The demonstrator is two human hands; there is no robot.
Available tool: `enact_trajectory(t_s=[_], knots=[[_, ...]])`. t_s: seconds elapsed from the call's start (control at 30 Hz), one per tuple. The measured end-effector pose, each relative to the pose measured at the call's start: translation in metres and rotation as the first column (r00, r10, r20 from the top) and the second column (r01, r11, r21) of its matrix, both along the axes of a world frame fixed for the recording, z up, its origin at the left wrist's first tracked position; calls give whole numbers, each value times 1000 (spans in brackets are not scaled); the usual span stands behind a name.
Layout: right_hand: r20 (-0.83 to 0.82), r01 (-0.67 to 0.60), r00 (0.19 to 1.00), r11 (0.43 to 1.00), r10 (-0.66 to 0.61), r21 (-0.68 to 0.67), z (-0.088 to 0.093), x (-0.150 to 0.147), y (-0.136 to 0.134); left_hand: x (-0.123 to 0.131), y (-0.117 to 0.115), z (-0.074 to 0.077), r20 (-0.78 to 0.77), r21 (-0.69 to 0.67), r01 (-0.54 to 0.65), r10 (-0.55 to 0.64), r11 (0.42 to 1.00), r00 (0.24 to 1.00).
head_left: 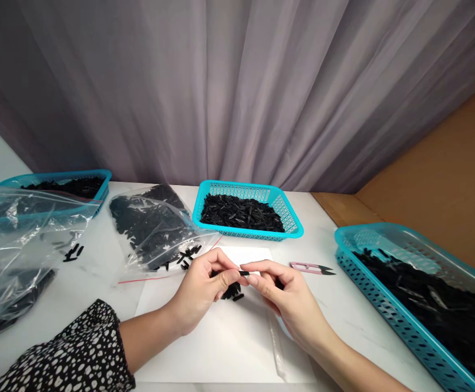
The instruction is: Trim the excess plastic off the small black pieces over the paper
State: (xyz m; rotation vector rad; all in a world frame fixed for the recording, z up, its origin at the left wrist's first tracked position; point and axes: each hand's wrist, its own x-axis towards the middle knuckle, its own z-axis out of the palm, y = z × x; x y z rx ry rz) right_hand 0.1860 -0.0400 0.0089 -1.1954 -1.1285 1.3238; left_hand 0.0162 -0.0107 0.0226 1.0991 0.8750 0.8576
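Note:
My left hand [209, 280] and my right hand [280, 283] meet above a white sheet [205, 337]. Between their fingertips is a small black strip-like piece [244, 273], pinched from both sides. Its exact kind is too small to make out. Below the hands lies a little pile of short black pieces [233, 293], partly hidden by the fingers. More loose black pieces [188, 255] spill near the mouth of a clear zip bag [156, 228] filled with the same sort.
A blue basket [248, 234] of black strips stands behind the hands. Others stand at right [384, 288] and far left [105, 188]. Pink-handled thread snips [311, 268] lie right of my right hand. Another clear bag [25, 245] is at left; a grey curtain [221, 92] hangs behind.

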Motion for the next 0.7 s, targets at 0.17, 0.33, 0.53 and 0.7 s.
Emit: enact_trajectory(t_s=[0.17,0.33,0.53,0.7], knots=[[27,17,999,1000,-17,10,1,0,0,-1,-1,0,-63,65,12,-7,998,998],[104,59,992,996,-66,63,2,2,1,-1,-1,3,-80,31,32,-29,999,996],[20,158,987,985,-159,63,-3,4,2,1,-2,0,27,-112,42,-39,993,999],[-47,161,986,985,-159,58,-6,5,2,0,-3,-6,67,-94,89,-83,992,994]])
